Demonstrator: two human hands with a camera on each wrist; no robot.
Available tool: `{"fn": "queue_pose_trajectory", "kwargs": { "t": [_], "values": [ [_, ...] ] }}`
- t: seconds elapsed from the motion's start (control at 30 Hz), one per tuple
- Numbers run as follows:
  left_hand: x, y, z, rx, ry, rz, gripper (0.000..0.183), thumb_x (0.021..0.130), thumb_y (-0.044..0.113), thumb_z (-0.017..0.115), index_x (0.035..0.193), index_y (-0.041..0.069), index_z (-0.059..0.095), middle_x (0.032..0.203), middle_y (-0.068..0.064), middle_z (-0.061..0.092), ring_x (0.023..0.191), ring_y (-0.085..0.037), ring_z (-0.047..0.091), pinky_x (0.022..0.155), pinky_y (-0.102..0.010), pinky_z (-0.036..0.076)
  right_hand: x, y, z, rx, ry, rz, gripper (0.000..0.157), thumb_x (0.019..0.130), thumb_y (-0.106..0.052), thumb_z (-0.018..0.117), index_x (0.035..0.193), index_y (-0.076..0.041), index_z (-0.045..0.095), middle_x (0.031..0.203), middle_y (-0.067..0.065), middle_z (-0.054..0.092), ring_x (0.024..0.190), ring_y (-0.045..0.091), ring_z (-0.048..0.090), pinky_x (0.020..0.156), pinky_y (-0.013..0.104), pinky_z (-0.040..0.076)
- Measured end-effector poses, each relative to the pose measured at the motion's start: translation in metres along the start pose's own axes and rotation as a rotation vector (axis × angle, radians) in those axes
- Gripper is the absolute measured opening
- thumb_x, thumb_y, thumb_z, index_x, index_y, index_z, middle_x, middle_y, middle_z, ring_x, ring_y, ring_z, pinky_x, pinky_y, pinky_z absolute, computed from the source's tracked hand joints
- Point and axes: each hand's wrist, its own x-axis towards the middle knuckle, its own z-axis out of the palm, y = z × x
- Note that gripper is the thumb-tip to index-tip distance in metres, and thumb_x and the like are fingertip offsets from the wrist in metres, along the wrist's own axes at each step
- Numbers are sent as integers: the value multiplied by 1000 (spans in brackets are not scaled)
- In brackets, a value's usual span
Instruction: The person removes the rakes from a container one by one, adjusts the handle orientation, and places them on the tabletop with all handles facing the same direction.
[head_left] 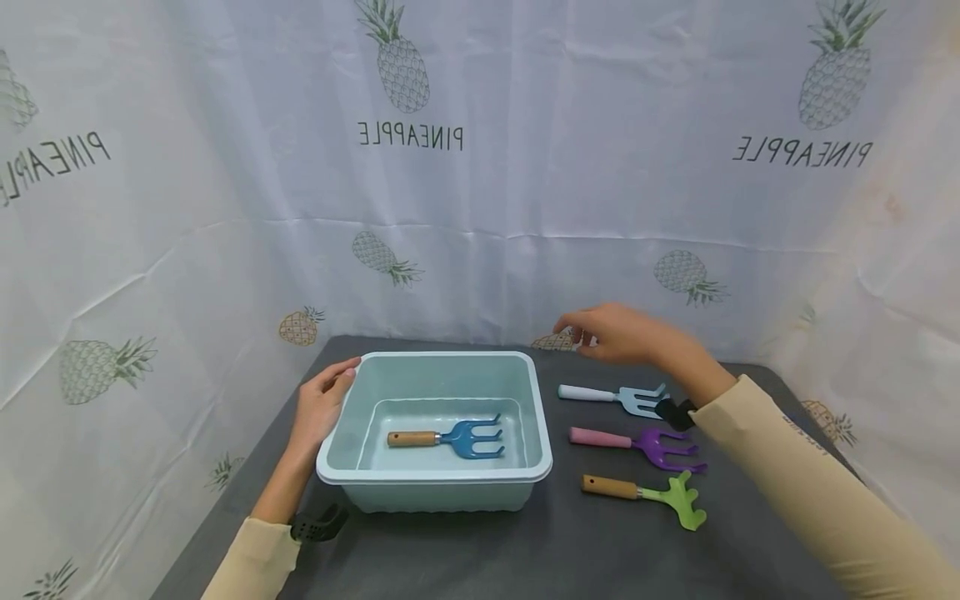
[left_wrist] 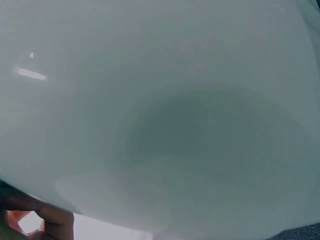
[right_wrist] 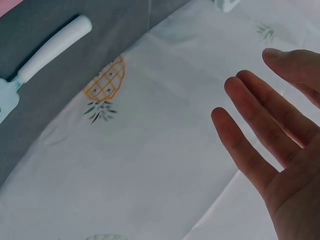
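Note:
A pale green plastic basin (head_left: 433, 477) stands on the dark table. Inside it lies a blue hand rake (head_left: 471, 439) with a wooden handle. My left hand (head_left: 322, 404) holds the basin's rim at the far left corner; the basin's wall (left_wrist: 165, 125) fills most of the left wrist view. Past the back of the table, my right hand (head_left: 618, 333) is raised with nothing in it, its fingers apart in the right wrist view. Nearest to it is a light blue hand rake (head_left: 588, 393) with a white handle, partly covered by the wristband.
Right of the basin lie a purple hand rake (head_left: 660, 446) with a pink handle and a green rake (head_left: 678, 498) with a wooden handle. A white pineapple-print curtain (head_left: 480, 283) surrounds the table (head_left: 450, 554) at the back and sides.

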Motion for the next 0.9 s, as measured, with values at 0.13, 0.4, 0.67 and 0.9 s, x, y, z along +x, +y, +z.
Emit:
{"fn": "queue_pose_trajectory", "kwargs": {
  "t": [0.13, 0.4, 0.67, 0.9],
  "values": [
    [-1, -1, 0, -4, -1, -2, 46, 109, 41, 49, 146, 15, 60, 145, -16, 62, 116, -20, 64, 78, -15, 50, 6, -7, 1, 17, 5, -11, 39, 94, -4, 66, 132, -10, 65, 108, 12, 76, 96, 23, 72, 83, 41, 59],
    [1, -1, 1, 3, 8, 7, 47, 109, 43, 50, 145, 15, 62, 143, -16, 64, 105, -7, 63, 78, -15, 51, 17, -19, 4, 45, -5, -40, 39, 95, -6, 66, 133, -12, 65, 107, 6, 76, 97, 20, 72, 83, 40, 59],
    [0, -1, 1, -3, 11, 9, 47, 109, 44, 50, 145, 16, 61, 143, -16, 64, 104, -5, 64, 78, -15, 51, 28, -29, 4, 75, -22, -30, 38, 96, -5, 63, 133, -13, 65, 109, 7, 75, 100, 21, 72, 85, 40, 59],
    [1, -2, 3, 10, 19, 12, 46, 109, 42, 50, 145, 15, 61, 141, -17, 65, 104, -7, 65, 77, -15, 51, 38, -36, 7, 97, -46, -32, 40, 96, -5, 64, 135, -14, 64, 112, 9, 74, 102, 23, 72, 85, 39, 59]
  ]
}}
